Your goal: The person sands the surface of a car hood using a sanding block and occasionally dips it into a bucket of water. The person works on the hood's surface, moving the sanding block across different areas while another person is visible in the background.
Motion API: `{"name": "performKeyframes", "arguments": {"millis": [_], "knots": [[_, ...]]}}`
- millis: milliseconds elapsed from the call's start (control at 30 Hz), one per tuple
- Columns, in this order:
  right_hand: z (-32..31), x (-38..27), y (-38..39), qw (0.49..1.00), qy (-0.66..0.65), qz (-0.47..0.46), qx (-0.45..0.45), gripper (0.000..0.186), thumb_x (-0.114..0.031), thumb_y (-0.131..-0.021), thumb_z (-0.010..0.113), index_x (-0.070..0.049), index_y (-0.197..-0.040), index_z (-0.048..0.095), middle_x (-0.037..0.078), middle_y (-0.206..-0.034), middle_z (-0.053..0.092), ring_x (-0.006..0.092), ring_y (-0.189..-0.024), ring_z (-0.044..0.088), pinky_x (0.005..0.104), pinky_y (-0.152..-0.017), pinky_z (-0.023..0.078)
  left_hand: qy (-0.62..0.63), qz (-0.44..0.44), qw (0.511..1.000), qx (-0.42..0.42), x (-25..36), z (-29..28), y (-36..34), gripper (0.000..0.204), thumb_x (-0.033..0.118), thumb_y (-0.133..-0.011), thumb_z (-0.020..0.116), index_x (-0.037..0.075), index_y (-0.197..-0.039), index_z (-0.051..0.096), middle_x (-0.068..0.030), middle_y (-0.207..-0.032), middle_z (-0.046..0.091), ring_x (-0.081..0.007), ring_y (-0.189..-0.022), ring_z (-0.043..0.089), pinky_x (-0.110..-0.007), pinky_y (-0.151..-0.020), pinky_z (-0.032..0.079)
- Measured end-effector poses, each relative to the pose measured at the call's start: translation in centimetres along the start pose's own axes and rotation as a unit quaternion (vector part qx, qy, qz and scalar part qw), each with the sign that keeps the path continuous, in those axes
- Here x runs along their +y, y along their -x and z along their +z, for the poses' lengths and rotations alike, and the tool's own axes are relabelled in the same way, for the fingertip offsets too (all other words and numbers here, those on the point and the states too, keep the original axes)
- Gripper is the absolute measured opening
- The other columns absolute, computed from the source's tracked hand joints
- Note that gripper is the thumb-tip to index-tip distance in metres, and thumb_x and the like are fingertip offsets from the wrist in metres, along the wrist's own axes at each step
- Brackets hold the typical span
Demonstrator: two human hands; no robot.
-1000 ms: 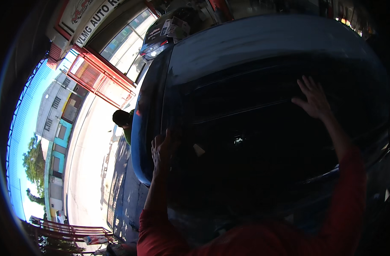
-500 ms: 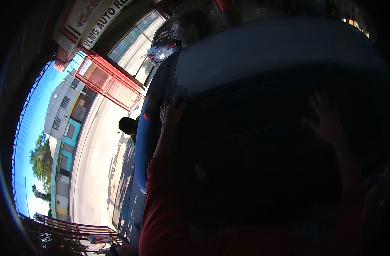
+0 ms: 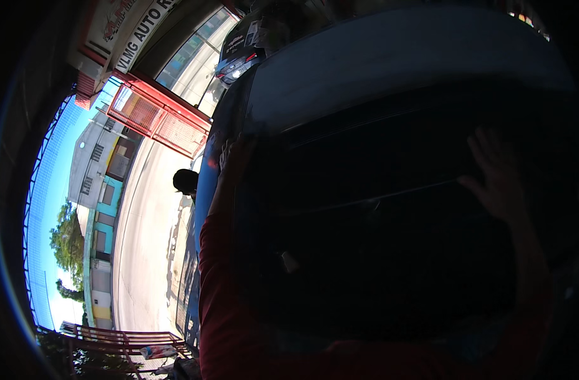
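Car (image 3: 365,158) largest, dark, spread under both arms; more of it sunk in shadow than a second ago, front-to-back outline lost toward right and bottom. Upper panel rounded, bluish-grey, hazy sheen; a thin bright crease crosses the middle.

Red sleeve (image 3: 229,278) on the left arm: soft cloth, folds faint. Right sleeve almost swallowed by the dark.

Red gate (image 3: 156,120) beyond, metal frame with mesh infill; stands much as before.

Right hand (image 3: 497,177): farther right in view than a second ago. Open, fingers spread, thumb out, nothing held, over the car's dark panel; too dim to tell whether the palm presses.

Left hand (image 3: 237,152): higher in view than a second ago, now at the car's left edge. Fingers dim and partly hidden; cannot tell whether they grip the edge or lie on it.

Co-worker's head (image 3: 185,182), dark on top, past that edge; less of the body shows than a second ago.

Pale patch (image 3: 290,261), small, angular, low on the car; nature unclear.
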State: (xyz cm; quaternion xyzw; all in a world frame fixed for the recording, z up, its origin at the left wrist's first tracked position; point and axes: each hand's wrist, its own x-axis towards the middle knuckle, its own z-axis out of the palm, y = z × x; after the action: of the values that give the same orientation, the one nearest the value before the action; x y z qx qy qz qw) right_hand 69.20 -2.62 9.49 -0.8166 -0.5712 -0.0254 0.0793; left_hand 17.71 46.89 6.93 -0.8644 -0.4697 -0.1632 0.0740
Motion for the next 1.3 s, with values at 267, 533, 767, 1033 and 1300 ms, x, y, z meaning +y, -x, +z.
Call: {"name": "performKeyframes", "arguments": {"millis": [267,533,767,1033,1300], "knots": [[2.1,4.1,1.5,0.997,0.02,-0.056,0.054,0.1,-0.081,-0.109,0.048,-0.004,-0.172,0.044,0.024,-0.182,0.034,0.0455,-0.172,0.025,0.0678,-0.139,0.02,-0.006,0.234,0.963,-0.132,6.6,-7.2,14.5,0.077,0.02,-0.101,0.078,0.01,-0.172,0.051,-0.0274,-0.165,0.055,-0.0486,-0.148,0.054,-0.058,-0.123,0.046],[0.5,4.3,2.8,0.998,-0.048,-0.039,-0.005,0.104,-0.086,-0.108,0.036,-0.007,-0.176,0.039,0.022,-0.185,0.027,0.0436,-0.174,0.016,0.0688,-0.141,0.016,-0.026,0.143,0.976,-0.162,3.8,-3.2,3.8,0.071,0.033,-0.109,0.068,0.002,-0.17,0.048,-0.0307,-0.164,0.055,-0.0499,-0.154,0.047,-0.058,-0.129,0.037],[2.4,4.5,2.4,0.998,-0.053,-0.04,0.005,0.1,-0.083,-0.11,0.035,-0.008,-0.176,0.04,0.021,-0.185,0.028,0.0432,-0.174,0.016,0.0694,-0.141,0.014,-0.095,0.499,0.861,0.006,0.0,-3.6,7.9,0.075,0.044,-0.111,0.066,0.001,-0.17,0.048,-0.0349,-0.166,0.052,-0.0518,-0.161,0.039,-0.059,-0.134,0.031],[1.7,4.3,2.4,0.997,-0.064,-0.034,0.005,0.103,-0.086,-0.108,0.037,-0.008,-0.175,0.041,0.02,-0.185,0.03,0.0433,-0.174,0.016,0.0693,-0.141,0.014,-0.017,0.149,0.975,-0.164,0.6,0.1,-2.8,0.077,0.042,-0.111,0.065,0.002,-0.172,0.043,-0.0328,-0.171,0.048,-0.052,-0.162,0.038,-0.058,-0.135,0.029],[2.4,4.3,2.3,0.998,-0.056,-0.037,0.011,0.103,-0.086,-0.108,0.04,-0.008,-0.176,0.041,0.02,-0.186,0.028,0.0437,-0.174,0.016,0.0688,-0.14,0.015,0.005,0.256,0.952,-0.167,-0.5,-3.3,8.4,0.075,0.041,-0.111,0.064,0.002,-0.172,0.044,-0.0306,-0.171,0.05,-0.0519,-0.161,0.039,-0.058,-0.134,0.03]]}}
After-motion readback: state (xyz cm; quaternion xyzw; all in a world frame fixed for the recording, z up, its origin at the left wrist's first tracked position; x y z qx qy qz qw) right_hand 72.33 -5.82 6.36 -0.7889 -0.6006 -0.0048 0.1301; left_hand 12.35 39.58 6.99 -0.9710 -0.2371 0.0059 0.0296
